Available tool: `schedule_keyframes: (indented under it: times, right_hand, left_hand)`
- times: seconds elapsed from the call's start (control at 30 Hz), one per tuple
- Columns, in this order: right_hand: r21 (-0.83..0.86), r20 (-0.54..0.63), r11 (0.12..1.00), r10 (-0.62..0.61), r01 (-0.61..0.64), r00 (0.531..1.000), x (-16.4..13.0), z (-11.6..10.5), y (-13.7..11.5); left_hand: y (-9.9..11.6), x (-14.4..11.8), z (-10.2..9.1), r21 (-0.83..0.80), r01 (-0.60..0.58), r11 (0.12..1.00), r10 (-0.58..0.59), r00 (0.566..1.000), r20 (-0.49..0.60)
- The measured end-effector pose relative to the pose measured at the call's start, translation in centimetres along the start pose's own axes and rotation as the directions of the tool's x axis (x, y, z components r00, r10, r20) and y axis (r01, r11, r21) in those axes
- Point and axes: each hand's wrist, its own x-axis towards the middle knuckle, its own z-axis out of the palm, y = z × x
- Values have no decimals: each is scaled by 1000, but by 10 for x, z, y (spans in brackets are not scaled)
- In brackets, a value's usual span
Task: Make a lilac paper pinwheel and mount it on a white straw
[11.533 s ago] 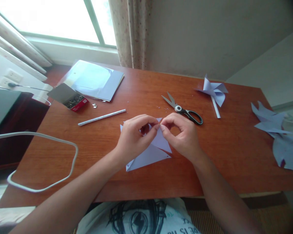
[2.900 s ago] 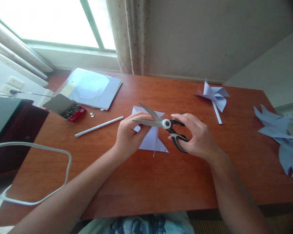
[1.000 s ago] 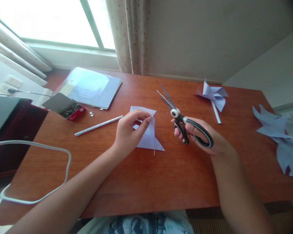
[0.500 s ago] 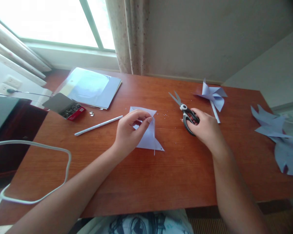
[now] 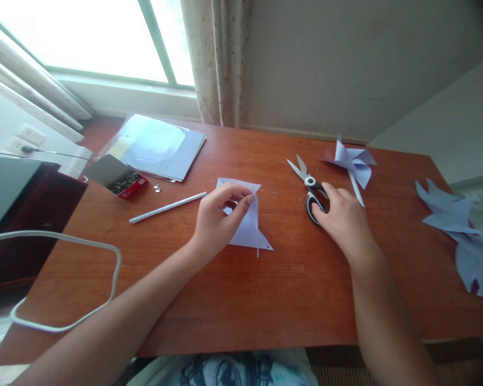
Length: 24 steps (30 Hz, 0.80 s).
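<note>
Resting now on the wooden table [image 5: 241, 300], the black-handled steel scissors [image 5: 312, 187] lie under the right hand's [image 5: 346, 222] loosening fingers; the left hand [image 5: 217, 220] still pinches the folded pale-blue paper [image 5: 247, 228], so the cutting looks done.

Folded blue paper [image 5: 247, 225] is pinched by left hand [image 5: 217, 217] at table [image 5: 225, 289] centre. Scissors [image 5: 312, 187], blades parted, are touched at the handles by right hand [image 5: 346, 222]; finished pinwheel [image 5: 352, 161] is seen just beyond, far right.

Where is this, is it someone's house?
Probably a room at home, used for paper crafts. A wooden desk stands under a curtained window, with scissors, a finished paper pinwheel and a stack of paper sheets on it.
</note>
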Motion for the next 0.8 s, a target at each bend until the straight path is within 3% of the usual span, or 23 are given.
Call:
schedule_keyframes:
  times: [0.4,0.5,0.63,0.7,0.8]
  right_hand:
    - [-45,8,998,-41,41,999,-5,-1,-4]
    - [7,-98,997,-75,76,992,-5,-13,-17]
    - [300,-274,936,-101,185,956,-13,-31,-55]
    - [547,-214,802,-144,241,966,-19,-33,-74]
    - [721,-118,657,-194,218,974,-25,-28,-91]
  left_hand:
    - [-3,0,1,12,23,1000,-23,1000,-8]
    - [-5,-1,2,17,18,1000,-18,1000,-3]
    - [-6,-5,4,46,-15,999,14,1000,9]
    - [-3,-7,5,60,-45,997,43,999,24]
    - [1,-10,8,81,-97,992,91,993,70]
